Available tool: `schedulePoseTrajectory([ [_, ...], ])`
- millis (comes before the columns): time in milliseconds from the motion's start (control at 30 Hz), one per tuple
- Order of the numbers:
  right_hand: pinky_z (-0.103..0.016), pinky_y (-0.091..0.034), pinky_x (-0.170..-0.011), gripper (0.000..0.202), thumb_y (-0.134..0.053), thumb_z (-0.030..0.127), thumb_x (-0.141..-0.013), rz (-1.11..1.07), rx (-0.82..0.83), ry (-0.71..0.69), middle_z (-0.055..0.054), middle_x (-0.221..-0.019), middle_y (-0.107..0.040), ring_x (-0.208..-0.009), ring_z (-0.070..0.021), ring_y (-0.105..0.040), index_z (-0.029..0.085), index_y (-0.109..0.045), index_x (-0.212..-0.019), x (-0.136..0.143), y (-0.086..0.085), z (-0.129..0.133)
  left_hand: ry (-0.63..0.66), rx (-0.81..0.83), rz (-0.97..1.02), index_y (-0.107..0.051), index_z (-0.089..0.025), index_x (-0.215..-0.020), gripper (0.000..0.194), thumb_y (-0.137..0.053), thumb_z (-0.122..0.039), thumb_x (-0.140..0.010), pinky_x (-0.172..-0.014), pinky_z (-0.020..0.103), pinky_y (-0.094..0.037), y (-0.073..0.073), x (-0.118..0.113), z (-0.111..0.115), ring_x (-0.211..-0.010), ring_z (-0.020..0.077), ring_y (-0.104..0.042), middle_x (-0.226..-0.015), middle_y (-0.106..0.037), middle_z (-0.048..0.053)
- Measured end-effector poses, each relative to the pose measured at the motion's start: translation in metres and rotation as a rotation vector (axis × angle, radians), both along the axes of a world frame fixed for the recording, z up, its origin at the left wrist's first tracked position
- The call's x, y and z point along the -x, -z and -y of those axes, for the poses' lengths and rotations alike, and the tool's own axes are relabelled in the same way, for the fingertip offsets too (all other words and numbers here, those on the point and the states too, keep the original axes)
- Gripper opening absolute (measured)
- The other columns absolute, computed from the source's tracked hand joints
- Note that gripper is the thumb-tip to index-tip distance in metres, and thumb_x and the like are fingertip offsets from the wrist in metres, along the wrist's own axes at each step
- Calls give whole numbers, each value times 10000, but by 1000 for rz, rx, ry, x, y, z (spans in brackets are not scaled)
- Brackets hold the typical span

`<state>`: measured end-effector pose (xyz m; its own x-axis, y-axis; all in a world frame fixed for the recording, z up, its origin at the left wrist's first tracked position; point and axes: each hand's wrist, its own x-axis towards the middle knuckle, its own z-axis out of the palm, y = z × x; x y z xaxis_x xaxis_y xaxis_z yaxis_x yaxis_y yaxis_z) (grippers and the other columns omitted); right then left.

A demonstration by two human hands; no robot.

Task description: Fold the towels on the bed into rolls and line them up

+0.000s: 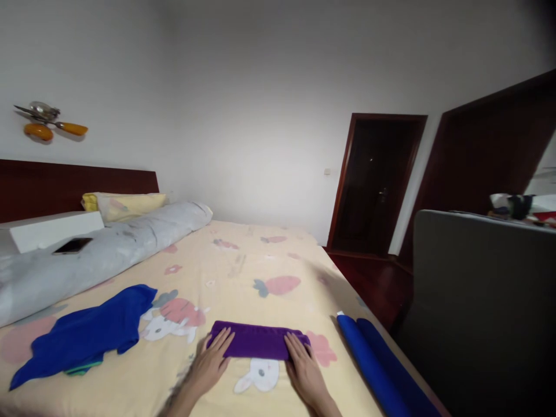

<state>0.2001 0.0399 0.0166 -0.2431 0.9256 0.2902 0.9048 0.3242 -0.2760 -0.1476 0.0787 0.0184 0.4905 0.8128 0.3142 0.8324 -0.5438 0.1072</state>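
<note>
A purple cloth (259,341), folded into a flat rectangle, lies on the patterned bed sheet (243,260). My left hand (211,360) rests on its left end, fingers stretched out and lying flat. On the right end lies my right hand (303,366), its fingers also extended over the fabric. Neither hand is wrapped round anything. A blue garment (93,333) is spread, rumpled, on the bed to the left. Two long blue folded pieces (376,362) lie along the bed's right side.
A grey rolled quilt (143,234) crosses the bed's left side, with a phone (73,246) on it. Behind are a white box (56,230) and a yellow pillow (130,205). A dark grey panel (478,307) stands close to the bed's right edge.
</note>
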Motion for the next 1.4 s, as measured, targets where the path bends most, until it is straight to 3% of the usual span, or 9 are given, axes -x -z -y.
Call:
schedulePoseTrajectory([
  [167, -511, -310, -1088, 560, -363, 183, -842, -61, -46, 79, -113, -1443, -476, -1357, -262, -414, 171, -484, -1388, -40, 6, 0, -43, 42, 95, -450, -262, -1417, 673, -438, -92, -766, -1109, 450, -316, -2, 28, -6, -1342, 217, -441, -1461, -474, 77],
  [300, -466, -344, -1048, 463, -383, 187, -818, -203, -67, 67, -125, -1277, -627, -1210, -259, -551, 174, -615, -1219, -52, -2, -4, -65, 70, 237, -625, -222, -1184, 467, -438, -99, -774, -1040, 383, -385, -19, 29, -11, -1175, 208, -581, -1230, -665, 72],
  [533, -319, -461, -881, 386, -373, 299, -832, -381, 45, 239, -78, -1023, -703, -980, -218, -633, 167, -610, -1106, -50, -16, -20, -272, 273, 343, -607, -192, -950, 228, -449, -150, -792, -813, 234, -465, -39, 17, -22, -900, 154, -646, -916, -699, 15],
  [667, -331, -443, -916, 426, -348, 254, -857, -301, 80, 328, -102, -1093, -693, -1026, -216, -634, 154, -558, -1214, -40, -16, -34, -423, 307, 274, -612, -187, -989, 227, -454, -219, -829, -848, 327, -461, -33, 11, -26, -980, 215, -639, -976, -696, 61],
  [800, -497, -358, -990, 449, -318, 177, -866, -171, 46, 430, -207, -1167, -644, -1139, -317, -572, 105, -573, -1228, -26, -24, -40, -501, 249, 190, -607, -183, -1148, 371, -436, -179, -819, -980, 501, -379, -33, 4, -29, -1203, 293, -528, -1197, -641, 129],
  [967, -435, -259, -1113, 553, -277, 131, -872, -64, -3, 207, -122, -1448, -475, -1362, -237, -394, 174, -488, -1381, 23, -39, -42, -261, 157, 101, -482, -199, -1380, 633, -390, -61, -770, -1166, 370, -214, -39, -37, -28, -1399, 162, -340, -1482, -454, 54],
  [1067, -416, -233, -1151, 616, -354, 191, -853, 13, 9, -52, -78, -1526, -360, -1423, -216, -295, 172, -361, -1469, 65, -37, -43, -33, 92, -7, -348, -145, -1476, 719, -400, -118, -760, -1204, 380, -138, -36, -81, -24, -1456, 172, -214, -1562, -303, 54],
  [1167, -429, -218, -1168, 648, -374, 229, -861, 65, 30, -181, -96, -1551, -282, -1440, -224, -255, 143, -284, -1497, 88, -28, -44, 15, 69, -65, -264, -123, -1510, 731, -385, -167, -791, -1208, 408, -126, -26, -107, -20, -1469, 189, -170, -1583, -227, 60],
  [1400, -485, -243, -1160, 646, -378, 404, -925, 87, 19, -141, -118, -1541, -283, -1434, -253, -268, 154, -249, -1507, 44, -15, -39, 36, -30, -122, -213, -223, -1529, 661, -416, -390, -923, -1164, 463, -238, -8, -63, -21, -1441, 242, -262, -1569, -282, 57],
])
